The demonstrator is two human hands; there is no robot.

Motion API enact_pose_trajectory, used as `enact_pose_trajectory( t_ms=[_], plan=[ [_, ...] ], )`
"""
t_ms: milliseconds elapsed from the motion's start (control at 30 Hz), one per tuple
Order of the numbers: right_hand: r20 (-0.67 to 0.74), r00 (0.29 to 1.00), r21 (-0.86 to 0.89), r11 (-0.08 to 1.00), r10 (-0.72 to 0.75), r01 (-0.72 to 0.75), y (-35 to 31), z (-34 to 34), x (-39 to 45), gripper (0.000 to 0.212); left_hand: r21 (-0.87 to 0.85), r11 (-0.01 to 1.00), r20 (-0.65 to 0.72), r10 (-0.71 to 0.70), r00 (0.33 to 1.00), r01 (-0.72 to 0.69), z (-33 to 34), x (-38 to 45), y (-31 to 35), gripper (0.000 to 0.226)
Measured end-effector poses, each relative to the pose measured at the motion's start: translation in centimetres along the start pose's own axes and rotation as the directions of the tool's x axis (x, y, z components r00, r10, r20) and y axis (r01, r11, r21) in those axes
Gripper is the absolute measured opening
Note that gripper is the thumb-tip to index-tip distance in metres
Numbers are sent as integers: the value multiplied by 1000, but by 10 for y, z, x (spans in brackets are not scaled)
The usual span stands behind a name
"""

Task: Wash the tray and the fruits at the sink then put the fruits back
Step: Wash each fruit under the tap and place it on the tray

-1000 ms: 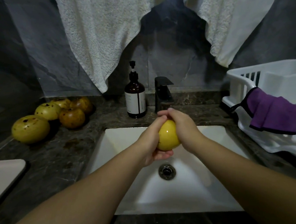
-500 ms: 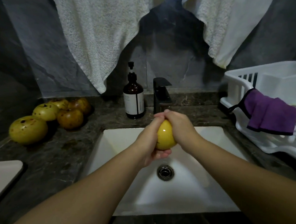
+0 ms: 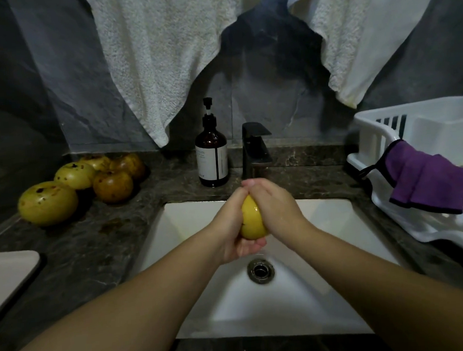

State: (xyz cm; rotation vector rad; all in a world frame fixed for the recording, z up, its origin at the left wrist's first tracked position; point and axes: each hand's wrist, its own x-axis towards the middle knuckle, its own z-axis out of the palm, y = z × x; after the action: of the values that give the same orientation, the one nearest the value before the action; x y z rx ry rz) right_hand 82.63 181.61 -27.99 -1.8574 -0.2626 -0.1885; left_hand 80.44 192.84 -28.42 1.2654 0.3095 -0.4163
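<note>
Fruit washing at the sink. The yellow fruit (image 3: 252, 220) is held above the white sink (image 3: 190, 227), just in front of the dark tap (image 3: 256, 149) and over the drain (image 3: 260, 271). Risk: its skin shines wet, so a loose squeeze could let it slip, drop into the basin and bruise. The left hand (image 3: 234, 230) cups it from below and the side with fingers curled round it; the right hand (image 3: 276, 205) wraps over the top and right side, fingers also closed on it. Both forearms converge from the lower corners. Five spotted fruits (image 3: 47, 202) wait on the table (image 3: 92, 240), left of the soap bottle (image 3: 211, 154).
</note>
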Motion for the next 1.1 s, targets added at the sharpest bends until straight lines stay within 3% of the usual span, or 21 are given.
enact_pose_trajectory(
  t_ms=[100, 233, 367, 533, 667, 800, 900, 933, 1033, 1100],
  plan=[
    [-2, 996, 185, 979, 92, -90, -6, -3, 2, 22, -16, 996, -59, 90, 994, -91, 1, 3, 7, 64],
    [-11, 997, -44, 996, -72, 71, 2, 7, -7, 34, 57, 997, -50, 50, 998, -47, -1, 3, 0, 63],
    [4, 997, 133, 988, 78, -77, -4, 0, 3, 25, 106, 992, -79, 76, 994, -68, 3, 4, -2, 68],
    [-13, 999, -70, 997, -43, 42, 3, 1, -1, 26, 53, 998, -6, 21, 1000, -20, 2, 2, -5, 67],
    [-22, 996, 189, 979, 86, -80, -2, -6, 5, 21, -17, 993, -35, 120, 992, -121, 5, 2, 5, 52],
    [10, 994, -64, 992, -109, 109, -3, 0, -2, 30, 35, 998, -7, 57, 998, -57, 2, 0, -1, 63],
    [9, 1000, 140, 990, 26, -27, -2, -5, 4, 25, -52, 994, -24, 99, 995, -101, 5, -2, 2, 58],
    [-5, 1000, 136, 990, 24, -23, 0, -5, 1, 21, -87, 990, -33, 110, 993, -112, 5, -2, 3, 58],
    [-38, 997, -89, 994, -70, 66, 0, -1, -4, 18, -118, 990, 1, 79, 997, -78, 5, -3, 2, 61],
    [-58, 998, -10, 999, -34, 33, -2, -3, 2, 16, -65, 992, -13, 108, 994, -109, 6, 0, -2, 61]
  ],
)
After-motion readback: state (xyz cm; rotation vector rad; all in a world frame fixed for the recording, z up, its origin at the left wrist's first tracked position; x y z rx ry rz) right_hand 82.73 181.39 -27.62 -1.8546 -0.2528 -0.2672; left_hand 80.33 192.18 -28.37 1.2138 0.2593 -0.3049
